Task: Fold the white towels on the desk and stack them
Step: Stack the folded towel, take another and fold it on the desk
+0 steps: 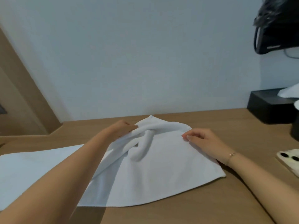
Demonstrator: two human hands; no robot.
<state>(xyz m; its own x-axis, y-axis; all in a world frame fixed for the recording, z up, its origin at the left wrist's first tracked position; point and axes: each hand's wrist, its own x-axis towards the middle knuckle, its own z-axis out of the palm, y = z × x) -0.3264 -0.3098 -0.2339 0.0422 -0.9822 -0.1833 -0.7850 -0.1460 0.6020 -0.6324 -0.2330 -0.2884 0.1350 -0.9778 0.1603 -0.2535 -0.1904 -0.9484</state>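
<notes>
A white towel lies partly folded on the wooden desk, bunched into a ridge near its far edge. My left hand pinches the towel's far left part and lifts it a little. My right hand grips the towel's far right edge with curled fingers, a thin bracelet on its wrist. A second white towel lies flat on the desk at the left, partly under my left forearm.
A black tissue box with white tissue stands at the back right by the wall. A phone lies face down at the right edge. A black bag hangs on the wall at upper right. The pale wall runs close behind the desk.
</notes>
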